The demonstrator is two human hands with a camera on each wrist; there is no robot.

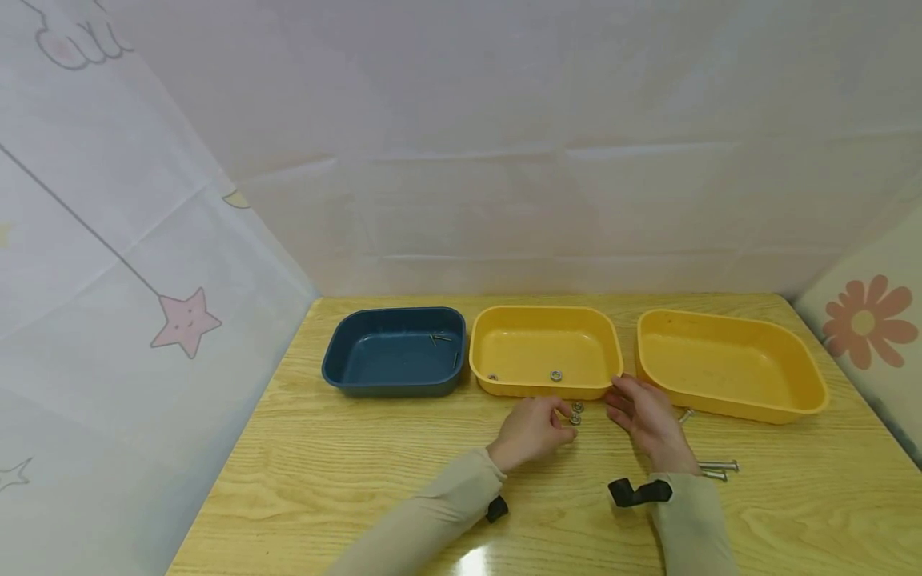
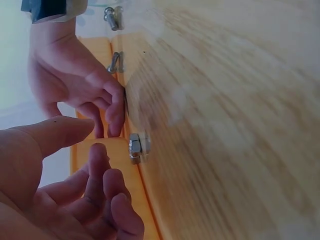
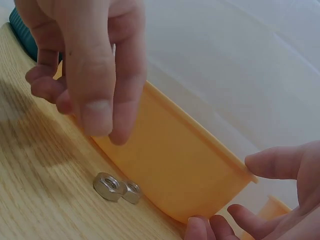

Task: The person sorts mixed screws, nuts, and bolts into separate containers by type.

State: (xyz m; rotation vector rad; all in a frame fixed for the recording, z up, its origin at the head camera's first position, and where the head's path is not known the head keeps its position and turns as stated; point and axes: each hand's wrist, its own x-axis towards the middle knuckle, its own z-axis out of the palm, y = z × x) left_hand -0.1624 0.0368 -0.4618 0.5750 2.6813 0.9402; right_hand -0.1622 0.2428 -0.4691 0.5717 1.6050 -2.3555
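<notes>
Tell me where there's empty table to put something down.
Bare table lies in front of the blue box, left of the left sleeve. Another patch is right of the bolts, in front of the right yellow box. It's crowded in front of the middle yellow box: nuts sit between the left hand and right hand.

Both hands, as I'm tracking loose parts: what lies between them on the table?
Two metal nuts lie between the left hand and right hand, as the head view shows.
</notes>
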